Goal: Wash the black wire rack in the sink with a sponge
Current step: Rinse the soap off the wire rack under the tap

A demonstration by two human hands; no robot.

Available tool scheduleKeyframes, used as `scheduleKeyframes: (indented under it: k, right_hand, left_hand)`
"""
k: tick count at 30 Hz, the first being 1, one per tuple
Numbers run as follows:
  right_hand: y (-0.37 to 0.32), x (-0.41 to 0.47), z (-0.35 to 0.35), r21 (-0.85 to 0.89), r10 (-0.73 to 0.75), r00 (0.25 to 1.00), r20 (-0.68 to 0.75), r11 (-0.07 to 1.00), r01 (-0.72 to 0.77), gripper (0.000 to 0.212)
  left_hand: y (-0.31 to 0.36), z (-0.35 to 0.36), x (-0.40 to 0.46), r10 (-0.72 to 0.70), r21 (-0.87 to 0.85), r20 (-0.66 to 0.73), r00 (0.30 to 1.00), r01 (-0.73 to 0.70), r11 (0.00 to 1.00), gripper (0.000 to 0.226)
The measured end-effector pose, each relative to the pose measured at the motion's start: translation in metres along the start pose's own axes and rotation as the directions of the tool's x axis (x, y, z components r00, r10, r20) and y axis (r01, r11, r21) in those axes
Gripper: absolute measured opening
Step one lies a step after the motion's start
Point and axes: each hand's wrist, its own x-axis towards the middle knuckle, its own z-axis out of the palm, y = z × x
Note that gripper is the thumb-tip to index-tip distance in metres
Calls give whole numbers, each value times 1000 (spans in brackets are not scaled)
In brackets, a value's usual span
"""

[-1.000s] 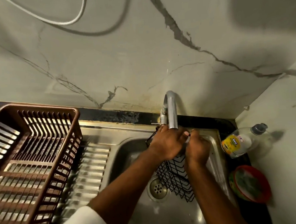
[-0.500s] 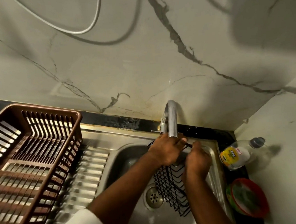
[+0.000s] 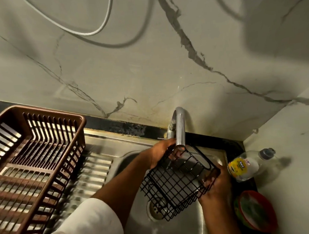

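The black wire rack [image 3: 179, 182] is held tilted over the steel sink [image 3: 177, 229], its open top facing up towards the tap spout [image 3: 180, 133]. My left hand [image 3: 160, 153] grips the rack's far left corner just under the spout. My right hand [image 3: 216, 185] grips its right near corner from below. No sponge shows in either hand. The drain [image 3: 156, 210] lies under the rack's lower edge.
A brown plastic dish basket [image 3: 31, 160] stands on the ribbed drainboard [image 3: 92, 175] at the left. A clear dish-soap bottle [image 3: 247, 165] lies on the counter right of the sink. Below it sits a red bowl [image 3: 255, 212] with something green inside. Marble wall behind.
The rack has been turned and spread out: it hung narrow between close hands, now it lies wide and tilted. My right hand moved right and down; the view tilted up slightly.
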Motion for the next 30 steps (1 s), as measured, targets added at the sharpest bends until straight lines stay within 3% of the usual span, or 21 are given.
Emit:
scheduleKeyframes:
  k: [2, 4, 5, 7, 9, 11, 13, 15, 16, 17, 20, 24, 27, 30]
  right_hand:
    - [4, -1, -11, 115, 58, 994, 94, 991, -68, 19]
    - [8, 11, -18, 123, 84, 890, 449, 980, -154, 40]
    - [8, 22, -29, 92, 27, 873, 486, 992, -82, 48]
    - [0, 33, -28, 167, -2, 947, 323, 984, -55, 59]
    - [-16, 25, -8, -74, 68, 968, 240, 996, -51, 72]
    - [-28, 23, 13, -354, 31, 977, 211, 934, 47, 53]
    - [-24, 15, 25, -563, -229, 956, 186, 772, 294, 46]
    - [-9, 11, 35, -680, -581, 760, 292, 433, 592, 50]
    - [-3, 7, 43, -709, -661, 664, 349, 277, 648, 53]
    - [5, 6, 50, -744, -692, 615, 378, 168, 647, 55]
    - [15, -10, 67, -808, -672, 574, 467, -63, 585, 66]
    - [45, -41, 64, -651, -529, 439, 726, -324, 686, 78]
    - [64, -54, 46, -517, -406, 357, 841, -412, 750, 73]
    - [57, -46, 55, -545, -372, 413, 832, -402, 736, 75]
  left_hand:
    - [9, 6, -2, -6, 110, -84, 996, 15, 994, 32]
    - [18, 10, -2, -53, 159, -190, 980, 84, 984, 31]
    - [18, 11, 1, -63, 160, -222, 973, 100, 982, 32]
    - [17, 13, 4, -42, 127, -255, 966, 76, 989, 35]
    - [14, 14, 2, -9, 54, -307, 952, 27, 998, 41]
    - [9, 13, 3, 20, -1, -353, 935, -21, 1000, 45]
    - [6, 14, 2, 35, -57, -390, 920, -62, 996, 54]
    - [0, 18, 2, 18, -116, -447, 894, -78, 990, 65]
    - [-3, 20, 1, -7, -149, -470, 883, -72, 986, 67]
    - [-6, 20, -1, -38, -187, -489, 872, -62, 980, 65]
    - [-14, 16, -8, -134, -315, -533, 835, -49, 948, 57]
    - [-14, -7, -7, -208, -470, -568, 797, -106, 877, 63]
    - [-14, -21, -4, -263, -511, -548, 794, -69, 857, 64]
    - [-22, -19, -9, -275, -560, -482, 832, -51, 827, 74]
